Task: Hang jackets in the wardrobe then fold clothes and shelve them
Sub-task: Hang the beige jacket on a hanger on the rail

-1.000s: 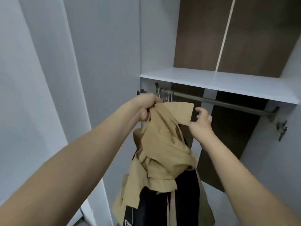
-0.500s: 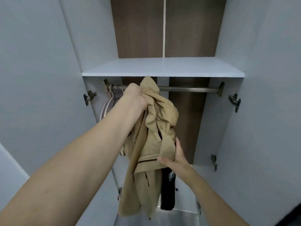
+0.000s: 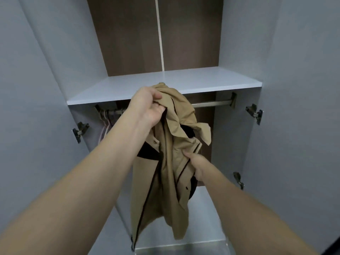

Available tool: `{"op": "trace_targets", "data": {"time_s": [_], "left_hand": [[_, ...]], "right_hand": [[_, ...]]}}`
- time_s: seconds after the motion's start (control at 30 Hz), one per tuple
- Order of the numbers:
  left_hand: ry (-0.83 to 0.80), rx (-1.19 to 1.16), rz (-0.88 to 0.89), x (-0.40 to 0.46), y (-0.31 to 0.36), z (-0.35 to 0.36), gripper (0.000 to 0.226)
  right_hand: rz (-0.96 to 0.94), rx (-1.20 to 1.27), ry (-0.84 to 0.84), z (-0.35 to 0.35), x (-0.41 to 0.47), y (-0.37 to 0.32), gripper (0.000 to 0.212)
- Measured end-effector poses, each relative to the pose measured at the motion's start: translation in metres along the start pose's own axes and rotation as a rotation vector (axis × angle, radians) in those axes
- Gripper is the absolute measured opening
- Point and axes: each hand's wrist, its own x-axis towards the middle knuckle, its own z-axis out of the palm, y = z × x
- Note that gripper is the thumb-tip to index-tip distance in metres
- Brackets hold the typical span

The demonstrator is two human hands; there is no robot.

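Grey-white wardrobe [image 3: 287, 74] panels are surrounding you, its shelf [image 3: 184, 80] crossing above the metal rail [image 3: 211, 103]. The tan jacket [image 3: 165, 172] is hanging in front of that rail, near the shelf's front edge. Your left hand [image 3: 147, 105] is gripping its bunched top; your right hand [image 3: 195, 162] is pinching fabric lower down. Hangers [image 3: 106, 118] are clustering at the rail's left end.

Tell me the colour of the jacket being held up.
Tan, with dark zip lines and lining; jacket seen in the head view.
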Motion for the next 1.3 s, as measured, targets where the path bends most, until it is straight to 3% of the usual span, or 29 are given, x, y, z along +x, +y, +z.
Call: {"op": "trace_targets", "data": {"time_s": [0.07,0.13,0.23,0.33,0.4,0.47,0.6,0.63,0.7,0.77,0.87,1.07,1.17,1.23,1.3], "left_hand": [[0.022,0.086,-0.041,0.02,0.0,-0.009,0.029],[0.076,0.202,-0.054,0.041,-0.007,-0.024,0.03],[0.234,0.411,-0.052,0.075,-0.021,-0.058,0.027],[0.302,0.598,-0.204,0.103,-0.033,-0.097,0.029],[0.278,0.84,-0.328,0.121,-0.044,-0.122,0.045],[0.17,1.135,-0.488,0.136,-0.054,-0.142,0.045],[-0.056,1.508,-0.866,0.164,-0.058,-0.164,0.034],[-0.046,1.633,-0.794,0.175,-0.054,-0.169,0.028],[0.116,1.871,-0.348,0.205,-0.044,-0.184,0.018],[0.327,1.904,0.003,0.231,-0.028,-0.202,0.028],[0.423,1.969,-0.014,0.262,-0.019,-0.223,0.049],[0.402,2.365,-0.07,0.296,-0.028,-0.241,0.03],[0.455,2.159,-0.006,0.301,-0.027,-0.242,0.028],[0.512,1.857,0.133,0.294,-0.023,-0.236,0.028],[0.519,1.697,0.27,0.279,-0.02,-0.225,0.032]], "right_hand": [[-0.028,-0.026,0.033,0.008,0.011,-0.019,0.046],[-0.074,0.038,0.067,0.015,0.021,-0.037,0.042],[-0.127,0.344,-0.003,0.025,0.039,-0.067,0.042],[-0.177,0.335,-0.042,0.035,0.061,-0.095,0.036],[-0.228,0.177,-0.034,0.042,0.074,-0.108,0.053],[-0.391,-0.148,0.001,0.048,0.088,-0.116,0.06],[-0.745,-0.83,0.122,0.057,0.116,-0.13,0.052],[-0.797,-0.943,0.152,0.058,0.122,-0.132,0.043],[-0.86,-1.179,0.21,0.059,0.13,-0.131,0.027],[-0.87,-1.29,0.229,0.057,0.136,-0.125,0.016],[-0.787,-1.307,0.261,0.05,0.147,-0.12,0.003],[-0.63,-1.345,0.399,0.044,0.166,-0.133,0.01],[-0.542,-1.185,0.377,0.044,0.178,-0.136,0.011],[-0.487,-1.026,0.362,0.045,0.188,-0.136,0.013],[-0.44,-0.892,0.349,0.047,0.197,-0.134,0.02]]}}
